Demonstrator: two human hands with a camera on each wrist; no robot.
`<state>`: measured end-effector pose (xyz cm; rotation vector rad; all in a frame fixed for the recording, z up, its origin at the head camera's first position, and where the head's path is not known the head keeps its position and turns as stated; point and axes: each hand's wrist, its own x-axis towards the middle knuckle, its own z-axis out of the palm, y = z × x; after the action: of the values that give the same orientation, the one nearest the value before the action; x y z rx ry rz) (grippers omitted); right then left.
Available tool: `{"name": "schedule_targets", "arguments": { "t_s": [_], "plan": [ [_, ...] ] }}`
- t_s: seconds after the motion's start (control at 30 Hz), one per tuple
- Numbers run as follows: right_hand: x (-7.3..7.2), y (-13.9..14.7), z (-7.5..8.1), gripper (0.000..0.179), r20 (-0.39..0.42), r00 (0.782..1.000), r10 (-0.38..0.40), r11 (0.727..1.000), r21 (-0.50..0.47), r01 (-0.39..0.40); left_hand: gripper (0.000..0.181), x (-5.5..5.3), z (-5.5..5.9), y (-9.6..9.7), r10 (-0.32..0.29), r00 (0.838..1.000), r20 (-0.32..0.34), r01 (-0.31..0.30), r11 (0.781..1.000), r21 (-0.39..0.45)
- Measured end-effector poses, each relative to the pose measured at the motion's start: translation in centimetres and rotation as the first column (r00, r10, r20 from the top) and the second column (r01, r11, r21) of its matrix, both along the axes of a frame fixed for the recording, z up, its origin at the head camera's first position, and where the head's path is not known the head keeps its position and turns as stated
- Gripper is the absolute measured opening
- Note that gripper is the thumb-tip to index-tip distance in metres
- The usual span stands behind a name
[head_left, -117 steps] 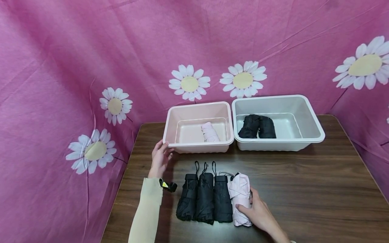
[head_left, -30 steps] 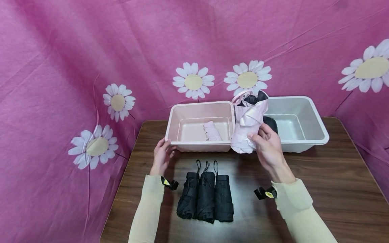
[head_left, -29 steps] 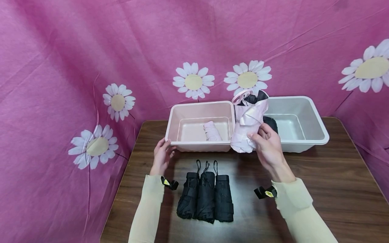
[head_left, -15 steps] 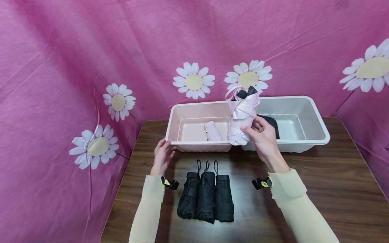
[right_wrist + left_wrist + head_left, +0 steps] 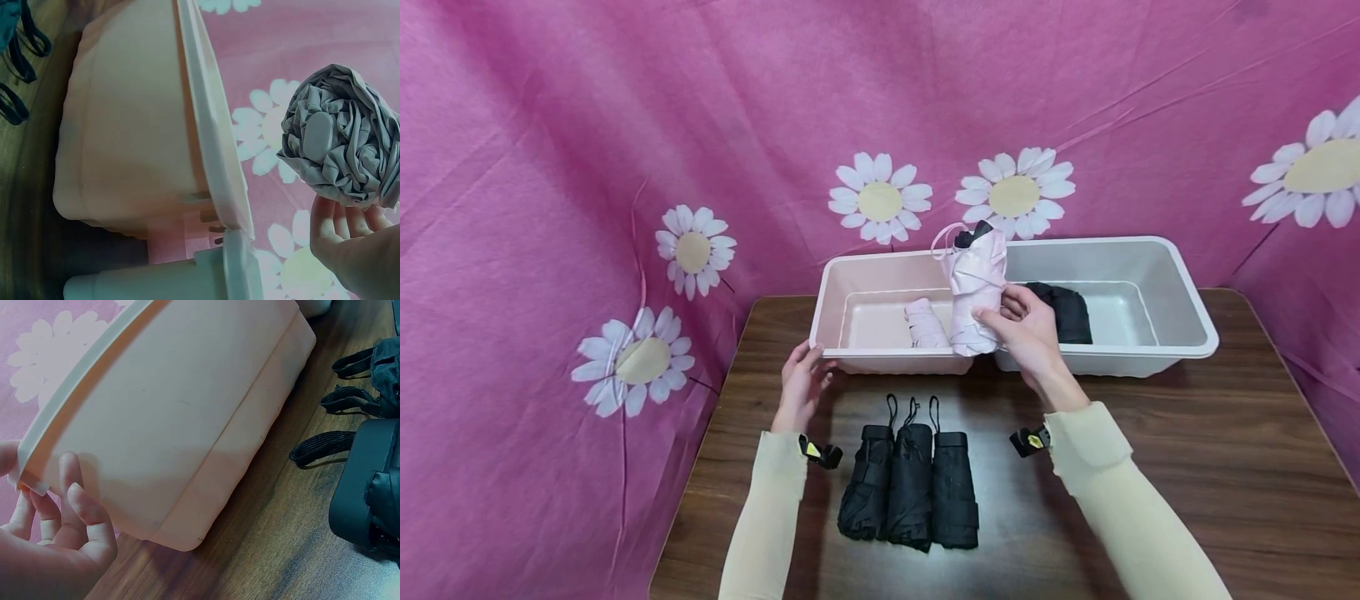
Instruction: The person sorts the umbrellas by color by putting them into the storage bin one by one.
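Observation:
In the head view my right hand [image 5: 1021, 333] grips a pale pink folded umbrella [image 5: 977, 287] upright, above the right part of the pink bin's front rim. The right wrist view shows the gathered end of that umbrella [image 5: 340, 137] above the fingers. My left hand [image 5: 801, 385] pinches the front left corner of the pink bin [image 5: 902, 364]; in the left wrist view its thumb lies over the rim and several fingers are below. Inside that bin lies another pink folded umbrella [image 5: 927, 323]. Three black folded umbrellas [image 5: 910, 487] with wrist loops lie side by side in front.
A white bin [image 5: 1120, 362] stands right of the pink one, with black folded umbrellas [image 5: 1070, 315] inside, partly hidden by the right hand. Both bins stand on a brown wooden table [image 5: 1187, 467] before a pink flowered cloth [image 5: 760, 125].
The right hand picked up the pink umbrella from the right end of the row, raised it, then carried it left from before the white bin to the pink bin. The left hand stayed put.

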<state>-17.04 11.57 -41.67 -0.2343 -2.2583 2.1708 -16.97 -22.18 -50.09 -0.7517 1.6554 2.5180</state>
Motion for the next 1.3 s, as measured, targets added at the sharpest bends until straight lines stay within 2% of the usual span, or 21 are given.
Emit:
{"name": "schedule_targets", "arguments": {
  "t_s": [0.4, 0.67, 0.87, 1.3],
  "plan": [
    [-0.4, -0.8, -0.2, 0.064, 0.019, 1.0, 0.008, 0.999, 0.048, -0.009, 0.027, 0.0, 0.0, 0.0, 0.003, 1.0, -0.003, -0.003, 1.0, 0.0],
    [-1.1, -2.2, -0.4, 0.065, 0.001, 1.0, 0.012, 1.0, -0.028, -0.012, 0.028, 0.0, 0.0, 0.0, -0.002, 1.0, -0.012, 0.002, 1.0, -0.005],
    [-1.6, -3.6, -0.8, 0.064, -0.005, 0.999, 0.037, 0.999, -0.03, -0.037, 0.028, 0.1, -0.1, -0.1, 0.001, 1.0, -0.01, -0.001, 1.0, -0.001],
    [-2.5, -6.2, -1.9, 0.057, 0.012, 0.996, 0.092, 0.994, -0.057, -0.091, 0.014, -0.1, 0.0, 0.3, 0.02, 1.0, -0.017, -0.02, 1.0, 0.016]
  ]
}}
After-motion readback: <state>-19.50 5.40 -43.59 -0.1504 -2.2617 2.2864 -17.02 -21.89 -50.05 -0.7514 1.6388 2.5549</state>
